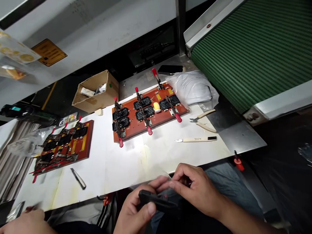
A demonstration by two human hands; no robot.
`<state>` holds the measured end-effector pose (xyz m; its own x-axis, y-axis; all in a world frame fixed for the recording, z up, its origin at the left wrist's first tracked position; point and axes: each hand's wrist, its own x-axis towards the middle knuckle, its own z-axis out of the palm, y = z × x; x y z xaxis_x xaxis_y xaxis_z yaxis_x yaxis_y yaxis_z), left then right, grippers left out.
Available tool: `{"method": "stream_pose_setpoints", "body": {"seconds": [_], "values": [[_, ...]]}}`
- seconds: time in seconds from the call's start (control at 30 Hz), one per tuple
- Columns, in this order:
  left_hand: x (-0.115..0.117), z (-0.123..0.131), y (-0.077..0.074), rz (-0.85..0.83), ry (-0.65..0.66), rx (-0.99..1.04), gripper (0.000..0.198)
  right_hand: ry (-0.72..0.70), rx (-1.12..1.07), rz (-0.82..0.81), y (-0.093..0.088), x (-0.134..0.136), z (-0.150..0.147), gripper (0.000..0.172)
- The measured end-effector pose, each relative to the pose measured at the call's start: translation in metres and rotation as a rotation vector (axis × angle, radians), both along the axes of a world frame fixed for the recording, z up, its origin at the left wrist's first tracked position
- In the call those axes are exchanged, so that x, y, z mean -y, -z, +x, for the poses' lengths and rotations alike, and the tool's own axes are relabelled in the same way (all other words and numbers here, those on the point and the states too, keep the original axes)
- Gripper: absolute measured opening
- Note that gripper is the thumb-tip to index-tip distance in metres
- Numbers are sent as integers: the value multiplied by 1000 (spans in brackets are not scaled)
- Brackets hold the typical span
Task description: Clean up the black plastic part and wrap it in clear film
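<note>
Gripping one black part [158, 200], left hand [134, 215] and right hand [196, 190] both closed; two red jigs [148, 111] beyond.

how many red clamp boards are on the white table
2: one red board lies at the middle of the white table, the other red board lies toward its left edge, partly blurred. More may sit out of view.

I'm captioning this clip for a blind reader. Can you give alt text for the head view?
Both hands, left hand and right hand, hold a black part at the near edge of a white table. On the table lie two red jigs with clamps, a knife, and a cardboard box.
</note>
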<state>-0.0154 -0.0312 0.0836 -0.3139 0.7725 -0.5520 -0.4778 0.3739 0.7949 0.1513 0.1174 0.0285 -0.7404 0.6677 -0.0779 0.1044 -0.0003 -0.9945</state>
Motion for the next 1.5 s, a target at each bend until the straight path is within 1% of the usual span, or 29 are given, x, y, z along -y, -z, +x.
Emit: {"method": "stream_pose_setpoints", "body": {"seconds": [0.1,0.17,0.23,0.33,0.47,0.53,0.6,0.67,0.73,0.8,0.87,0.9,0.93,1.0,1.1,1.17,1.37,1.43,1.5], "values": [[-2,1,11,57,-30,62,21,-70,12,-84,4,5,-4,19],[-2,-1,19,93,7,96,23,-91,-2,-118,6,5,-3,17],[-1,-4,24,113,77,101,30,-95,-4,-146,7,4,-2,14],[-2,-8,27,110,188,59,35,-113,0,-154,5,2,1,13],[-5,-13,27,112,243,-25,36,-157,-22,-152,3,3,4,13],[-3,-17,27,104,252,-26,35,-124,-40,-176,6,3,6,13],[1,-22,28,70,240,-35,33,-20,-71,-213,12,2,8,15],[5,-26,28,1,223,-82,31,93,-102,-232,18,0,10,19],[6,-27,29,-77,215,-128,34,138,-135,-175,21,-1,11,18],[3,-25,30,-113,165,-145,35,105,-176,0,20,0,11,12],[-2,-19,30,-95,39,-104,32,54,-208,229,19,1,10,7],[-6,-16,30,-75,-33,-61,29,32,-210,332,18,2,10,7],[-9,-13,30,-51,-101,-7,26,16,-206,414,17,3,9,8],[-13,-8,29,-20,-199,98,21,5,-186,509,17,4,9,11],[-16,-6,28,-16,-289,174,16,7,-159,558,18,4,9,12],[-16,-8,27,-30,-308,189,16,4,-143,573,19,2,10,11],[-13,-17,22,-28,-221,143,23,-50,-129,591,21,-15,15,7],[-13,-20,21,-13,-205,111,23,-76,-157,550,20,-19,15,6],[-14,-22,21,-11,-188,82,24,-85,-193,452,18,-19,14,5]]}}
